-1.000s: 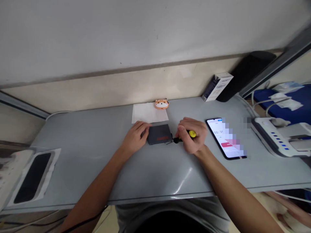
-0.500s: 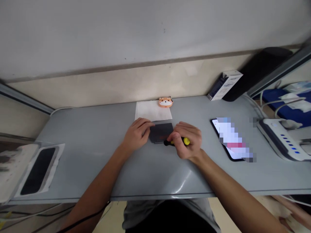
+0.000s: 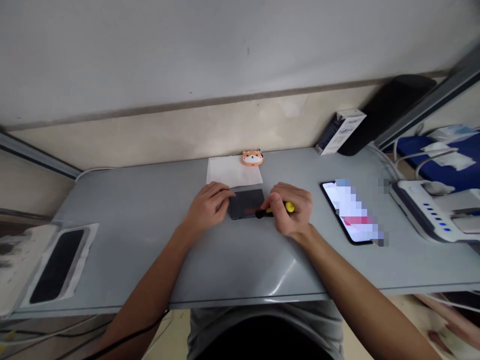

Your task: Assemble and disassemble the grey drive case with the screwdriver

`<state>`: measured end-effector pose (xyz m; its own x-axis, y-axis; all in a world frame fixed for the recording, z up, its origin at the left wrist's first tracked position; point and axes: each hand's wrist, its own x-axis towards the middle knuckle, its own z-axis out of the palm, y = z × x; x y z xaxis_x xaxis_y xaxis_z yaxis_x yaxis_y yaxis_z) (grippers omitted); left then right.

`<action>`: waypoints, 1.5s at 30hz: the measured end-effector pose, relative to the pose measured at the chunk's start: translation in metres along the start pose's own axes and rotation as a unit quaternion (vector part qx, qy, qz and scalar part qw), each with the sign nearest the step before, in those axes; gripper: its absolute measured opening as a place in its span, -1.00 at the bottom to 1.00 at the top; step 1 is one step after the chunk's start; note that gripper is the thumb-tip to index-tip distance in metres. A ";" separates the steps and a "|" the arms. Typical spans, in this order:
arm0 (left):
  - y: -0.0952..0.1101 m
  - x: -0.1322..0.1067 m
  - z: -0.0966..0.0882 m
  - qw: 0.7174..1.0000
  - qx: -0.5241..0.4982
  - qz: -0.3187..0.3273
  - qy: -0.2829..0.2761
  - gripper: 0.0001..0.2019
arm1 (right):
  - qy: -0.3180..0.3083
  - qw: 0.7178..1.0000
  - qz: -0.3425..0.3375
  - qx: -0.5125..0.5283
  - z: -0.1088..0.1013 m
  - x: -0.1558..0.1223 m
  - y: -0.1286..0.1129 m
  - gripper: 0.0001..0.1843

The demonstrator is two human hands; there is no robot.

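Observation:
A thin dark grey rectangular piece point(image 3: 245, 200) lies flat on the grey table. My left hand point(image 3: 210, 204) rests at its left side, fingers bent together and fingertips on its upper left corner, holding it down. In the closed fingers of my right hand point(image 3: 290, 207) is a black-and-yellow handled tool point(image 3: 267, 212). Its black rounded end points left over the lower right part of the dark piece, and its yellow end shows beside my thumb. The tool's exact kind is too small to tell. A faint reddish streak shows on the dark piece.
A white paper sheet point(image 3: 228, 170) with an orange dog-faced case point(image 3: 252, 157) lies behind. Right: a lit phone point(image 3: 347, 212), a power strip point(image 3: 416, 210), a small carton point(image 3: 343, 131), a black cylinder point(image 3: 390, 112). Left: a black phone-shaped panel point(image 3: 58, 265) on white backing.
My right hand has shifted slightly with the tool, whose black end now sits a little higher against the dark piece. My left hand stays at the same corner. The view has moved slightly.

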<state>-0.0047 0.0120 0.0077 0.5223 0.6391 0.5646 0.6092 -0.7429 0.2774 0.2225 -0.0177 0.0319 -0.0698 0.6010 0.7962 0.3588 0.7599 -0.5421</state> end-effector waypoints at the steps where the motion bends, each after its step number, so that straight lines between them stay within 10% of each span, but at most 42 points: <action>1: 0.000 0.000 0.000 1.000 -0.001 0.001 -0.003 -0.74 | -0.003 1.000 -0.006 0.000 0.001 0.000 0.000 -0.54; 16: 0.000 -0.003 0.008 0.999 -0.015 0.024 -0.022 -0.78 | -0.017 0.998 -0.066 0.000 0.007 -0.005 -0.004 -0.60; 26: 0.027 0.002 0.009 0.997 -0.038 0.070 -0.014 -0.84 | 0.008 0.998 0.019 -0.066 -0.029 0.012 0.015 -0.51; 45: 0.039 -0.001 0.022 0.993 -0.043 0.091 -0.059 -0.81 | 0.165 0.952 0.244 0.082 -0.023 0.011 0.023 -0.53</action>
<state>0.0318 -0.0132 0.0014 0.6882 0.5084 0.5176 0.4487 -0.8589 0.2471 0.2514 0.0007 0.0338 0.3730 0.8024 0.4658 0.1213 0.4555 -0.8819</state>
